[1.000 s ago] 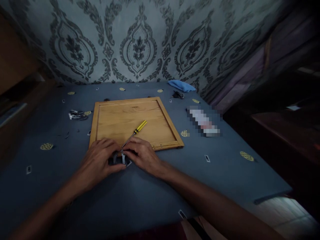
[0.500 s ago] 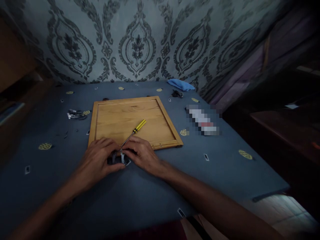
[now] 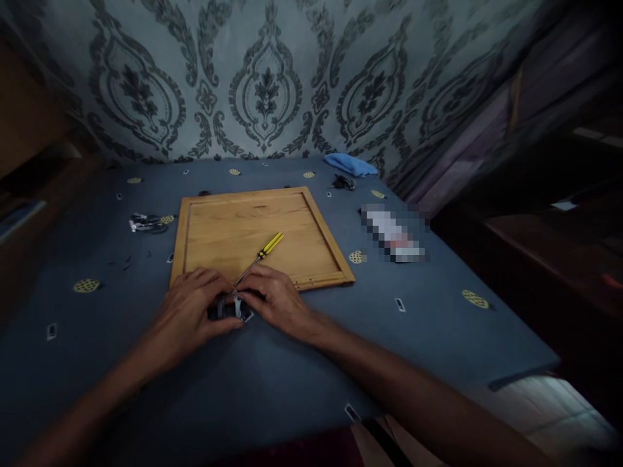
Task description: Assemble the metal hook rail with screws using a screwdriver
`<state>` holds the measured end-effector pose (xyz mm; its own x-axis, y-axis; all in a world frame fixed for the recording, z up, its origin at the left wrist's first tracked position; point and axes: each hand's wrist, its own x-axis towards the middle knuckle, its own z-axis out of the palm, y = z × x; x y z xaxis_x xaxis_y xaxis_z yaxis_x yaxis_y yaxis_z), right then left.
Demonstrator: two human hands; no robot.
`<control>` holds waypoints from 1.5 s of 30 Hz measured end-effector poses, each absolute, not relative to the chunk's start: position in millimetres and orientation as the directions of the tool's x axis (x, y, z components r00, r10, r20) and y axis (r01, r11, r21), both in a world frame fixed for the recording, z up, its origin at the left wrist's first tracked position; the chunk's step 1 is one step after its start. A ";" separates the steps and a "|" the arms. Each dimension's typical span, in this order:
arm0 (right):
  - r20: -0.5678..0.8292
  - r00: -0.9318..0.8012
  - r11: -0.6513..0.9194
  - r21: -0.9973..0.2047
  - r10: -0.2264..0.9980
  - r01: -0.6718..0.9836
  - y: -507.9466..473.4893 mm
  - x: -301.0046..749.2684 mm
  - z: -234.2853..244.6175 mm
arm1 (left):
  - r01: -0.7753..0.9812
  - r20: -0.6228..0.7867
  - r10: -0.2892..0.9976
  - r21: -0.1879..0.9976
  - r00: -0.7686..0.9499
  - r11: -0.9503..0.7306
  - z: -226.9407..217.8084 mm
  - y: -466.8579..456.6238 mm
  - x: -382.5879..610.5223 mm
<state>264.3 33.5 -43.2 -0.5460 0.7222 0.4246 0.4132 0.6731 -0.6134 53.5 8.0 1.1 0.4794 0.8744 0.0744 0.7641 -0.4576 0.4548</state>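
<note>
A framed wooden panel (image 3: 228,233), like a cabinet door, lies on the table. At its near edge my left hand (image 3: 195,305) curls around a small metal hinge (image 3: 237,307) with dark and shiny parts, thumb below it. My right hand (image 3: 277,298) meets it from the right, thumb and forefinger pinched together at the hinge's top; whatever is between those fingertips is too small to name. A screwdriver (image 3: 270,245) with a yellow and black handle rests on the panel, its shaft pointing toward my fingertips.
Left of the panel lie metal hinges (image 3: 146,224) and a few small screws (image 3: 127,263). To the right are a pixelated packet (image 3: 394,235), a dark bunch of keys or similar (image 3: 343,182) and a blue cloth (image 3: 350,165). A patterned wall (image 3: 265,84) stands behind the table.
Both hands stay at the hinge with almost no movement. The whole view has shifted very slightly; the screwdriver and panel lie as before.
</note>
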 end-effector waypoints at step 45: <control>0.480 -0.730 0.874 -0.258 0.486 0.411 28.6 295.9 -26.1 | 0.776 0.057 0.878 0.442 0.476 -0.450 4.4 8.0 53.6</control>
<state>295.9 28.6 -26.1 -0.7303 0.4856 0.4805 0.4114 0.8741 -0.2582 53.6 8.0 4.4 0.4758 0.8777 0.0571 0.7764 -0.4496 0.4416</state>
